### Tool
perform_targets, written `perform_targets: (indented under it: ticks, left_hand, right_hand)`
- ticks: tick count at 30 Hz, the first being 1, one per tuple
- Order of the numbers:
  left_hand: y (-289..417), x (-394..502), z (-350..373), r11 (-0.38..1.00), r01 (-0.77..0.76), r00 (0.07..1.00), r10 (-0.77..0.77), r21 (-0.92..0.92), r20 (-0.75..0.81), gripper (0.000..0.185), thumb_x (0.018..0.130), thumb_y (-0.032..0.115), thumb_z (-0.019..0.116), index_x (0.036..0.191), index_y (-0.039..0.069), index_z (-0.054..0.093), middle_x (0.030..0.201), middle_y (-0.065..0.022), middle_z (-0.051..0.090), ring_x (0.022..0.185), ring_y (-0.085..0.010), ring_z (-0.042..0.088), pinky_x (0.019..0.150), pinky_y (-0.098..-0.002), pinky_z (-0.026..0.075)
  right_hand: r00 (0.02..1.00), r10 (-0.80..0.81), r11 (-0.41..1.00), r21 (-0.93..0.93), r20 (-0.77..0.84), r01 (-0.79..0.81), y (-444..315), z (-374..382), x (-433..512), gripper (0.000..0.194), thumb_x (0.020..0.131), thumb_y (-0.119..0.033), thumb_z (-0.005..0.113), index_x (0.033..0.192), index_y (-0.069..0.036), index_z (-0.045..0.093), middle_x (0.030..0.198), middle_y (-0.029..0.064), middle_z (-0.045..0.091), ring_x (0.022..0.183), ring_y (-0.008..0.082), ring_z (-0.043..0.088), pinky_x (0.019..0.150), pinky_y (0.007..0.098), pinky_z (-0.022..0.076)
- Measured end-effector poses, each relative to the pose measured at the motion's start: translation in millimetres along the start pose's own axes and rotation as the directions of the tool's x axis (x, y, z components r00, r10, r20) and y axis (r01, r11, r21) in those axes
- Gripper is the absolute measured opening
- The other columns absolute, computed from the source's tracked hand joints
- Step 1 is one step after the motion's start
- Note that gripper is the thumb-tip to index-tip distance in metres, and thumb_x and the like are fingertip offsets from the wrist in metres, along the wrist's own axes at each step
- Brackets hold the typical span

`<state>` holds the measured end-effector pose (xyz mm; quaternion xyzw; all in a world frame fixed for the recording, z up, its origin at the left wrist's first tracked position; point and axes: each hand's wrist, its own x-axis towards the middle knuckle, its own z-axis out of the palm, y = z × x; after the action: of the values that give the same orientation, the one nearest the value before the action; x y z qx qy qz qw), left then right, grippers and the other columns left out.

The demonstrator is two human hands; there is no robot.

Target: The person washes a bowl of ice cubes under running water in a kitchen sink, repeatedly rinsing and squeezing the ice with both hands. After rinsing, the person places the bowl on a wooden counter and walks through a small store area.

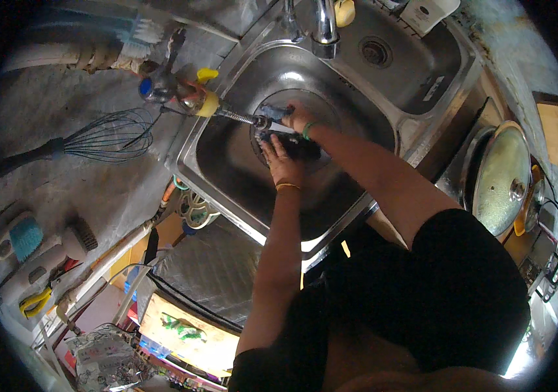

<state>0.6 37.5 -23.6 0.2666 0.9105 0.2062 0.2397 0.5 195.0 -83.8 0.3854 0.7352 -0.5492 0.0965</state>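
Note:
Both hands are low in the main steel sink basin [232, 164]. My left hand [282, 164], with an orange band at the wrist, lies with its fingers over a dark, wet item [303, 148] and holds it. My right hand [302, 117], with a green band at the wrist, is closed on a dark bluish piece [275, 112] just above. Whether the two pieces are one thing, and what it is, I cannot tell. From the flexible tap spout [242, 117] a white stream of water [282, 128] runs between the hands.
A second tap [325, 36] overhangs the basin, beside a smaller basin [418, 93] with a drain. On the left wall hang a balloon whisk [107, 137], brushes [26, 236] and yellow-handled pliers [36, 301]. Pot lids [501, 179] stand at the right.

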Motion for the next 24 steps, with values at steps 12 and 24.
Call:
perform_targets:
  ticks: [12, 24]
  left_hand:
    - [-43, 72, 65, 0.996, 0.082, 0.996, -0.081, -0.027, 0.038, 0.053, 0.074, 0.036, 0.065, 0.115, 0.007, 0.051, 0.111, -0.0177, 0.056, 0.100, -0.0349, 0.056, 0.085, -0.0407, 0.045]
    - [-32, 43, -36, 0.687, 0.150, 0.986, -0.054, -0.711, 0.156, 0.032, 0.077, 0.013, 0.058, 0.106, 0.000, 0.059, 0.092, -0.0090, 0.064, 0.082, -0.0181, 0.060, 0.075, -0.0292, 0.046]
  right_hand:
    - [0.908, -0.412, 0.630, -0.695, 0.078, 0.346, -10, -18, -51, 0.067, 0.066, -0.033, 0.070, 0.127, -0.015, 0.047, 0.134, 0.0189, 0.036, 0.118, 0.0392, 0.042, 0.095, 0.0466, 0.0399]
    - [0.931, -0.225, 0.921, -0.247, 0.288, 0.300, -13, -39, -60, 0.068, 0.061, -0.027, 0.071, 0.122, -0.006, 0.051, 0.118, 0.0213, 0.054, 0.105, 0.0337, 0.054, 0.088, 0.0388, 0.0439]
